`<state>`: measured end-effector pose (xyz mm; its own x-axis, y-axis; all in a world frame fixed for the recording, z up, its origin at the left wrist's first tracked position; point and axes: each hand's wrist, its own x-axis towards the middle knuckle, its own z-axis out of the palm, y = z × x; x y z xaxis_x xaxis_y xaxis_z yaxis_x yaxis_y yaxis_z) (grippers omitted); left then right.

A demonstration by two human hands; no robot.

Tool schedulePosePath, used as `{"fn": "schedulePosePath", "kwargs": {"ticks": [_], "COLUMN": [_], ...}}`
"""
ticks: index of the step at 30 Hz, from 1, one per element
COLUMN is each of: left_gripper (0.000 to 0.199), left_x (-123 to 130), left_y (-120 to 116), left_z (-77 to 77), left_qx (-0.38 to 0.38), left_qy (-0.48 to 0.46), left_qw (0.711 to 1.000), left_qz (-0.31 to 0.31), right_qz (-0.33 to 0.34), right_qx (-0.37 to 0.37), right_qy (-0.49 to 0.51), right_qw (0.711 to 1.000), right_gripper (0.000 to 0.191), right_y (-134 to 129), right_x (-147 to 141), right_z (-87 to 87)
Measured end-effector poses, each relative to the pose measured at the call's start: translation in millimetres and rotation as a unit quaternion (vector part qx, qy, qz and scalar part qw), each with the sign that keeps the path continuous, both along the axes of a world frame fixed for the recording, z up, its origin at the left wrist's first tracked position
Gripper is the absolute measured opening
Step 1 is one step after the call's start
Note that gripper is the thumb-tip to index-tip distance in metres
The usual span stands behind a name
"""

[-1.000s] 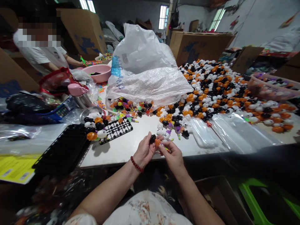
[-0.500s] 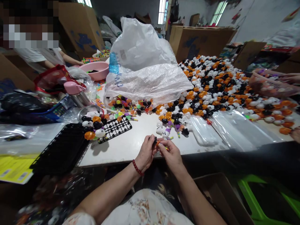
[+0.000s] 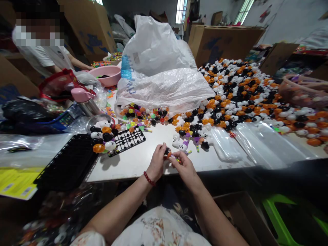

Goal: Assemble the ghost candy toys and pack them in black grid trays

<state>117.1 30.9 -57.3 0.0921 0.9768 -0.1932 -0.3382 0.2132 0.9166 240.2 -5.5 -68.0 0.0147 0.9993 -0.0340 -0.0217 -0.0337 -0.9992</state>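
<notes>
My left hand (image 3: 156, 163), with a red bead bracelet at the wrist, and my right hand (image 3: 185, 166) meet over the near edge of the white table (image 3: 138, 160). Together they pinch a small black and orange toy piece (image 3: 167, 153); a thin coloured stick pokes out toward the right hand. Just beyond my fingers lie a few loose toy heads (image 3: 191, 140) in white, black and purple. A black grid tray (image 3: 126, 140) with several black, white and orange heads beside it sits to the left.
A huge heap of black, white and orange heads (image 3: 243, 92) covers the right of the table. A white plastic bag (image 3: 161, 71) stands in the middle, clear bags (image 3: 246, 141) lie right of my hands, a black crate (image 3: 69, 164) at left. Another person (image 3: 46, 51) works at the far left by a pink basin (image 3: 109, 75).
My hands have stayed together on the small piece, shifting slightly forward and down toward the table edge. The black part is more hidden between my fingers than a second ago.
</notes>
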Motion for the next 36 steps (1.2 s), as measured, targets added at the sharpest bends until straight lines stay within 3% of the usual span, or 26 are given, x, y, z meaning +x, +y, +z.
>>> {"fn": "schedulePosePath", "kwargs": {"ticks": [2,4,8,11,14,16,19,20,22,26,32,36], "left_gripper": [0.033,0.032,0.032,0.038,0.031,0.017,0.034,0.036,0.032,0.021,0.014,0.021], "left_x": [0,2,8,4,-12,-27,-46,-51,-58,-61,-43,-37], "left_y": [-2,-7,-13,0,32,61,103,115,132,141,114,102], "left_z": [-5.8,-13.3,-24.5,-24.9,-19.2,-14.9,-13.2,-14.1,-16.9,-21.3,-33.1,-39.2], "left_qx": [0.051,0.047,0.003,0.032,0.092,0.164,0.216,0.212,0.2,0.235,0.36,0.393], "left_qy": [0.116,0.182,0.2,0.2,0.289,0.43,0.637,0.681,0.724,0.727,0.666,0.63], "left_qw": [0.991,0.979,0.978,0.979,0.952,0.886,0.736,0.698,0.658,0.646,0.641,0.659], "left_qz": [0.044,0.074,0.065,0.021,0.027,0.065,0.077,0.067,0.04,-0.009,-0.128,-0.118], "right_qz": [-0.005,-0.019,-0.024,-0.041,-0.158,-0.225,-0.243,-0.23,-0.19,-0.135,-0.078,-0.07], "right_qx": [0.001,0.016,0.043,0.027,0.076,0.157,0.248,0.262,0.288,0.334,0.322,0.308], "right_qy": [-0.036,-0.078,-0.118,-0.105,-0.197,-0.32,-0.455,-0.473,-0.484,-0.48,-0.527,-0.54], "right_qw": [0.999,0.997,0.992,0.993,0.965,0.907,0.82,0.809,0.804,0.8,0.783,0.78], "right_gripper": [0.03,0.026,0.024,0.03,0.036,0.04,0.042,0.04,0.035,0.031,0.044,0.044], "right_y": [-1,-3,-5,4,25,41,54,55,51,35,39,49], "right_x": [-3,-9,-12,10,49,73,85,82,67,28,6,6], "right_z": [-2.7,-7.7,-14.8,-10.6,-1.7,2.6,2.4,0.7,-4.1,-14.5,-19.9,-19.5]}}
